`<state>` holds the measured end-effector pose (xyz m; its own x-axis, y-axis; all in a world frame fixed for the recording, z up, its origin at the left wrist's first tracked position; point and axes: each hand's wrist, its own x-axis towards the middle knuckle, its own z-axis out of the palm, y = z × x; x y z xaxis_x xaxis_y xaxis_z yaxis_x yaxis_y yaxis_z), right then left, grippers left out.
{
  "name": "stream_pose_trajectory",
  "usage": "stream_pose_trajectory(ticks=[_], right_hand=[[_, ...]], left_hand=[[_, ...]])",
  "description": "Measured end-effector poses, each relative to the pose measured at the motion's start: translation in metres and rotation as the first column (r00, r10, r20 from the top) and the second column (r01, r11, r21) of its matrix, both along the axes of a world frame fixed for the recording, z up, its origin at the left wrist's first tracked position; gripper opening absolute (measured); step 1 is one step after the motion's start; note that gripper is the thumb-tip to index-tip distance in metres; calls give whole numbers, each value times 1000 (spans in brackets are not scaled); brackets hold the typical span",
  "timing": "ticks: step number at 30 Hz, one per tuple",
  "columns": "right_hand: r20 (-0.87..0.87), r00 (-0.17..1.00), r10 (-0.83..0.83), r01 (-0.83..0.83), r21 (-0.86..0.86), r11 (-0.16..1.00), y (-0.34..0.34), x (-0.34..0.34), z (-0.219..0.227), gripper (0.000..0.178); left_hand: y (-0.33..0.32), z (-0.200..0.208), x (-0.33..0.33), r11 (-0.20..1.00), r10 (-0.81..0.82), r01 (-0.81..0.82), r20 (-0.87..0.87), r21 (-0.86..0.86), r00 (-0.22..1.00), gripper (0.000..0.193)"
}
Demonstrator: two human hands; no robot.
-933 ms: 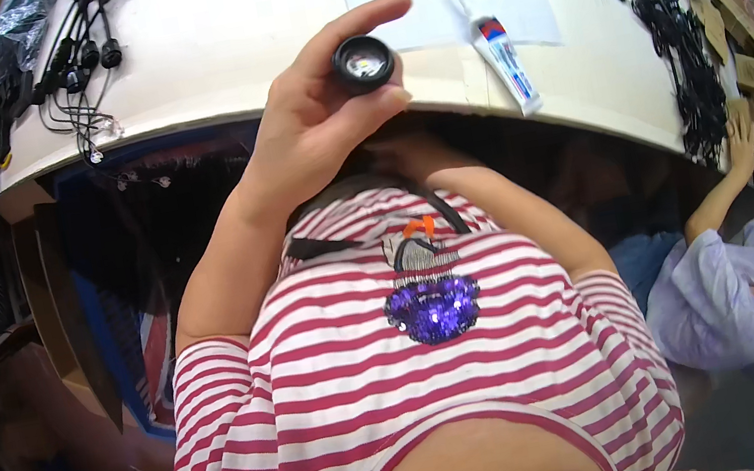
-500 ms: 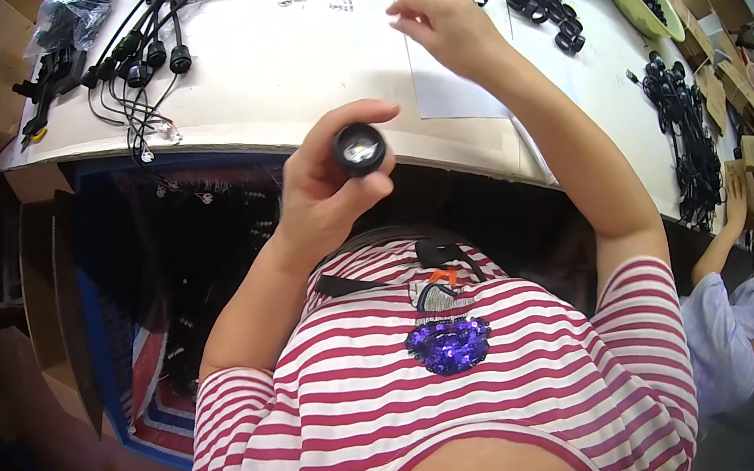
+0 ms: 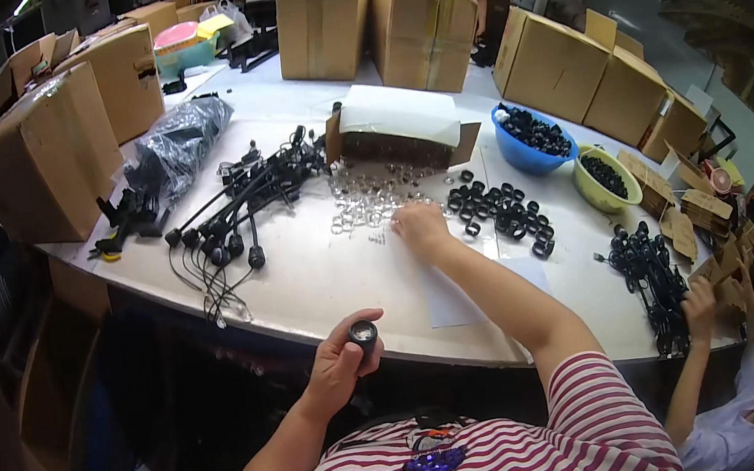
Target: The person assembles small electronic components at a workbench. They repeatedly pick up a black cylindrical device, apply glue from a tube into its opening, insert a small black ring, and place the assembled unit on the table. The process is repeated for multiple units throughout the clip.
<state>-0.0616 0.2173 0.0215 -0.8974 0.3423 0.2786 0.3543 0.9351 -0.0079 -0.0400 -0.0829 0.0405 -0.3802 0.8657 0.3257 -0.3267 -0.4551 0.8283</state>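
My left hand [image 3: 331, 375], near the table's front edge, is wrapped round a short black cylinder [image 3: 364, 336] that looks like a lamp housing. Its open end faces up, with something clear and shiny inside. My right hand [image 3: 421, 228] is stretched out over the table at the near edge of a scatter of small clear plastic pieces [image 3: 357, 207]. Its fingers are curled together there, and whatever they pinch is too small to see. Just right of that hand lie several loose black rings [image 3: 506, 210].
Black cords with sockets [image 3: 223, 247] lie left, by a grey plastic bag [image 3: 188, 138]. An opened carton [image 3: 399, 121] stands behind the clear pieces. Right are a blue bowl [image 3: 530, 158], a yellow-green bowl [image 3: 597, 197] and bundled black cables [image 3: 647, 279]. A co-worker's hand [image 3: 700, 310] is beside them.
The view has tilted up, showing more of the table and the cartons behind. My right hand has reached from above the table to the clear pieces. My left hand still holds the black cylinder.
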Motion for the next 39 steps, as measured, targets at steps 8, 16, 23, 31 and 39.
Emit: stream_pose_trajectory(ticks=[8, 16, 23, 31, 39], right_hand=[[-168, 986, 9, -95, -512, 854, -8, 56, 26, 19], [74, 997, 5, 29, -448, 894, -33, 109, 14, 27], [-77, 993, 94, -107, -193, 975, -40, 121, 7, 22], [-328, 932, 158, -330, -578, 746, -50, 125, 32, 25], [-283, 891, 355, -445, -701, 557, -88, 157, 69, 24]], left_hand=[[8, -10, 9, 998, 8, -12, -55, -60, 998, 59], [20, -7, 18, 967, 109, -143, -165, -210, 980, 66], [32, -26, 23, 989, 39, -62, -170, -135, 985, 56], [46, -37, 22, 971, -9, -18, -113, -239, 993, 35], [55, -40, 31, 967, -47, 7, -155, -254, 987, 23]])
